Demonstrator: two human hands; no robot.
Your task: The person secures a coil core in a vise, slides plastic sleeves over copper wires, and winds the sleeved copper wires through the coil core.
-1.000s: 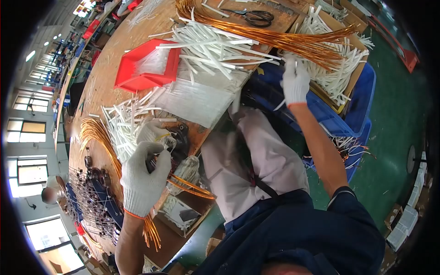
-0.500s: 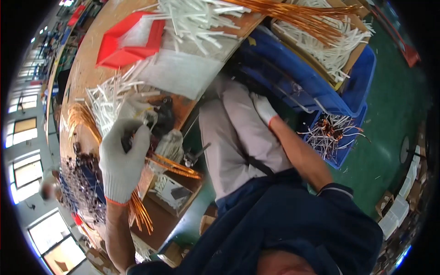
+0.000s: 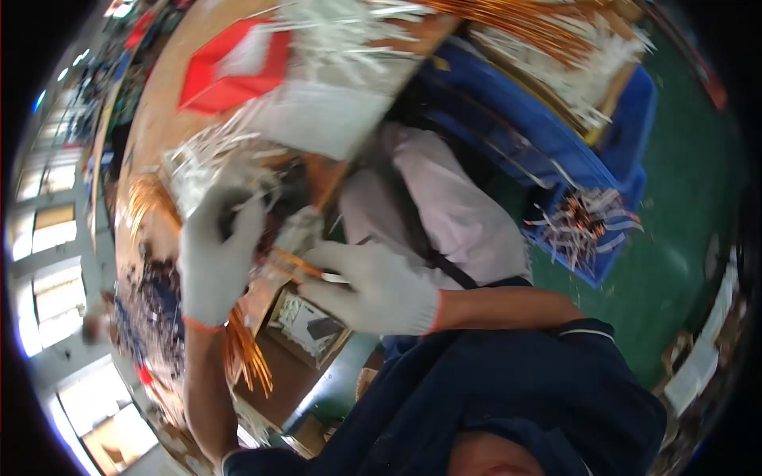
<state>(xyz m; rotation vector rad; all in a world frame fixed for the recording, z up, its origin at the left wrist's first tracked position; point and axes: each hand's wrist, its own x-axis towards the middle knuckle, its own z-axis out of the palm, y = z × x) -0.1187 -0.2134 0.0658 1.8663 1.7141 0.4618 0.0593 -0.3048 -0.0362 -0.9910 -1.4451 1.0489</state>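
Note:
My left hand (image 3: 213,258), in a white knitted glove, is curled at the table's left side over a blurred dark device (image 3: 290,186); its thumb and fingers close on something I cannot make out. My gloved right hand (image 3: 369,287) is at the ends of the orange wires (image 3: 290,263), with a short white sleeve (image 3: 334,278) between its fingers. More orange wires (image 3: 248,353) hang below my left wrist. White sleeves (image 3: 214,159) lie heaped beyond my left hand.
A red bin (image 3: 236,67) and a pale sheet (image 3: 321,119) are on the table. At the right stand blue crates (image 3: 635,135), one with a carton of white sleeves (image 3: 548,75). An open drawer (image 3: 274,381) sits under the table edge.
My right hand has moved from the white sleeves in the carton, past my lap, to the orange wire ends by my left hand. My left hand stays curled at the device. The view has shifted.

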